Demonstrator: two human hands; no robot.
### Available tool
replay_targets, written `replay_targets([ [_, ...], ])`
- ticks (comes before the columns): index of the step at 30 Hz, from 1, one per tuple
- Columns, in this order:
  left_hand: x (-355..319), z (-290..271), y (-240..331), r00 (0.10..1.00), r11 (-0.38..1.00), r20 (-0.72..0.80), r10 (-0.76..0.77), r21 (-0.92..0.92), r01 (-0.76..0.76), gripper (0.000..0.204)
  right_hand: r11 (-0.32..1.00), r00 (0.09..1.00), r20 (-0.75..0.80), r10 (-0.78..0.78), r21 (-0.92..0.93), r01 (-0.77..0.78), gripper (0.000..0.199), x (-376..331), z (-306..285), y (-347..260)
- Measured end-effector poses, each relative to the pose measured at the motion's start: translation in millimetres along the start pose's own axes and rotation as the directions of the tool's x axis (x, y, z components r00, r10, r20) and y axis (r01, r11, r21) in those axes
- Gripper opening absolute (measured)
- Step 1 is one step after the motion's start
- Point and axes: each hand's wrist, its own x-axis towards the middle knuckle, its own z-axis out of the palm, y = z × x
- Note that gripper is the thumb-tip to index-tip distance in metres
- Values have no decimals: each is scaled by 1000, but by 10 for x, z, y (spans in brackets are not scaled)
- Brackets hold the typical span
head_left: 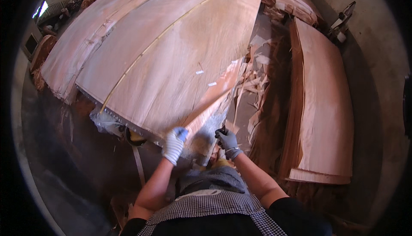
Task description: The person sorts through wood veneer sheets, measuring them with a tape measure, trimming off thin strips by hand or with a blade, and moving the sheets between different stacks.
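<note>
A broad sheet of pinkish wood veneer [171,69] covers the worktable in front of me. My left hand [174,145], in a white glove with grey stripes and blue fingertips, is closed on the near right edge of the veneer. That edge is raised into a fold, and the grey tabletop [206,139] shows beneath it. To the right, at the table's side edge, my right hand [228,138] wears a grey glove. It is closed round a small dark tool [222,129], whose working end I cannot make out.
A yellow strip [146,49] runs lengthwise over the veneer, with small white tape pieces [212,84] nearby. Veneer stacks stand at right [324,103] and left [94,34]. Torn veneer scraps [257,81] litter the floor between. A plastic bag [105,122] hangs under the near edge.
</note>
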Motion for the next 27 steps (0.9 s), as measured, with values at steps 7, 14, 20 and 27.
replay_targets([
  [7,436,-460,171,987,967,-97,124,-211,-143,18,476,844,108,-526,-784,397,56,116,259,-258],
  [14,215,-473,434,996,970,-83,24,-238,-44,18,952,990,60,129,270,-140,46,543,619,-730],
  [20,189,-603,593,978,947,-207,-32,-319,-37,17,978,946,-319,-53,-209,-16,55,1020,558,-550],
  [27,78,-590,835,981,994,-193,18,-105,-39,18,956,922,-369,-120,-292,8,43,1715,688,-774],
])
